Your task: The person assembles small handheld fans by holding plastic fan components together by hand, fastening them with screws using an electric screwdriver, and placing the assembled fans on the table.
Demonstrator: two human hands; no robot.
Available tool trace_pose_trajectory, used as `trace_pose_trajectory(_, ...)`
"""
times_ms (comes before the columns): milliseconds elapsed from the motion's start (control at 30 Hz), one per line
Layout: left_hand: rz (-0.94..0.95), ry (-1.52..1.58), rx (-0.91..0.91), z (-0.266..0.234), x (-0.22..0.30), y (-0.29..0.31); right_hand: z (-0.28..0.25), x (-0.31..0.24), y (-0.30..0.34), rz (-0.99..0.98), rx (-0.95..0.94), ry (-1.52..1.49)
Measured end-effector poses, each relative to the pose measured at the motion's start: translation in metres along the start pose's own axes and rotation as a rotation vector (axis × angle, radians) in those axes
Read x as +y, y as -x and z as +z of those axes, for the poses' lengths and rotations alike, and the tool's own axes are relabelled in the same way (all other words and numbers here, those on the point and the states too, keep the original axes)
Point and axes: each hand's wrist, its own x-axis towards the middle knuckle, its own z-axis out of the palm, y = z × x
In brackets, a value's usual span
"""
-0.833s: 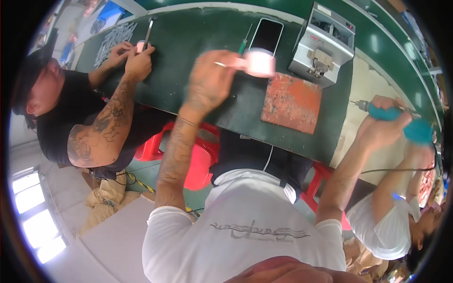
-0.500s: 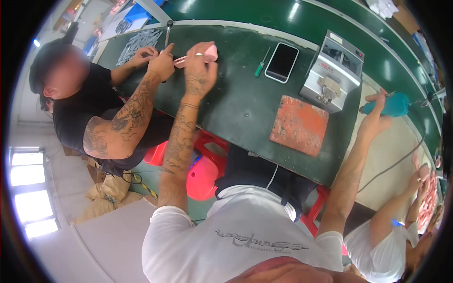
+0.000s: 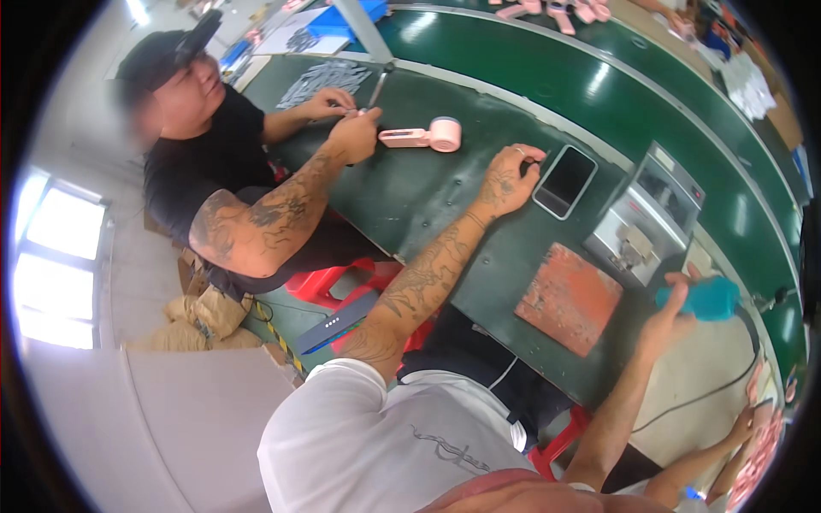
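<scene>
Teal power tool (image 3: pixel 706 299) past the right edge of the green bench (image 3: pixel 498 269), fingers of your right hand (image 3: pixel 664 321) clamped around it, your left hand (image 3: pixel 510 183) just beside the phone (image 3: pixel 565 182), its grip unclear, bench surface stretching leftward to the pink fan (image 3: pixel 445 135).

1. Bright overall; the window (image 3: pixel 62 222) at left is blown out to white.
2. White glare streaks the green belt (image 3: pixel 505 53) across the top and right.
3. Fisheye distortion bows the belt's edges; the corners go black.
4. A blurred patch lies below the cap (image 3: pixel 164 58), upper left.
</scene>
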Motion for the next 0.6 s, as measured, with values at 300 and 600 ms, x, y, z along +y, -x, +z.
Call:
trace_pose_trajectory(300,-0.052,-0.030,-0.023,-0.008,0.001,0.000,0.011,-0.010,0.003,-0.042,0.025,-0.019)
trace_pose_trajectory(600,-0.074,-0.049,-0.050,-0.010,0.007,0.001,0.011,-0.005,0.004,-0.087,0.006,0.022)
